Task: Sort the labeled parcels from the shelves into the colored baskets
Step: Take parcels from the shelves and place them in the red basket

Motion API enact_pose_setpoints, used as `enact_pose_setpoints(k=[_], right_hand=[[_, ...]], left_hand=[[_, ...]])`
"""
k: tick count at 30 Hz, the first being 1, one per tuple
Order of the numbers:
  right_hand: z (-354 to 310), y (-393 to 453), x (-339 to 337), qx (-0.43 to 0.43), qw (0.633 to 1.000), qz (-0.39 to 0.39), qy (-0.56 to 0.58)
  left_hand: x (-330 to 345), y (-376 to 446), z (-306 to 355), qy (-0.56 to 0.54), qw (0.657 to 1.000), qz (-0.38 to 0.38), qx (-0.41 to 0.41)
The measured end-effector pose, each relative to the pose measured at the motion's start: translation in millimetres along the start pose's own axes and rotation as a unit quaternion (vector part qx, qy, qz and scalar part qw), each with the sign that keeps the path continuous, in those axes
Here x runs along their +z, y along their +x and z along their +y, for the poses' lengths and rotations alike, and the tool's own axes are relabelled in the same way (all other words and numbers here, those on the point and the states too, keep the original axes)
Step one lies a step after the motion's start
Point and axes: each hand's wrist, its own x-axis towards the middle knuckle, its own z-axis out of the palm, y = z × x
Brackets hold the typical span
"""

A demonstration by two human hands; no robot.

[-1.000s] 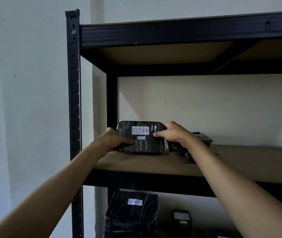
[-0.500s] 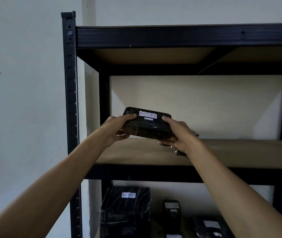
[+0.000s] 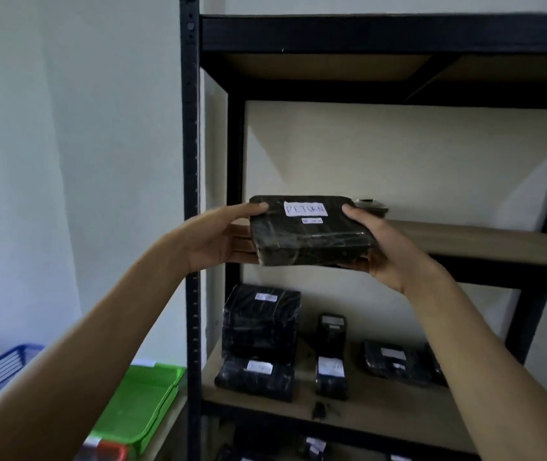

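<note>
Parcel (image 3: 308, 232) lifted clear of shelf (image 3: 485, 242), nearer camera, fingers (image 3: 249, 242) of both hands gripping its ends

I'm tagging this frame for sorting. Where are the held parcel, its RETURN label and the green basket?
held parcel (image 3: 312, 242): head view, front side face.
RETURN label (image 3: 305, 208): head view, middle of the white sticker.
green basket (image 3: 139, 399): head view, slatted wall.

I see both hands, left hand (image 3: 219, 239) and right hand (image 3: 382, 247), gripping the black RETURN-labelled parcel (image 3: 308, 234) before the black shelving unit (image 3: 190, 161).
</note>
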Motion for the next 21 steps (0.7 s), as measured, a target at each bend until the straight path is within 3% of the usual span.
enact_pose_setpoints(k=[5,12,21], right_hand=[[48,-42,33,0.076,0.996,-0.034,-0.04],[140,-62,101,0.165,0.985,-0.055,-0.012],[259,-17,259,0.221,0.97,-0.1,-0.006]], left_hand=[[-11,-53,-53,0.02,0.995,0.034,-0.089],[-62,-119,-147,-0.052,0.977,0.138,-0.151],[-218,-204,-231,-0.107,0.94,0.232,-0.228]])
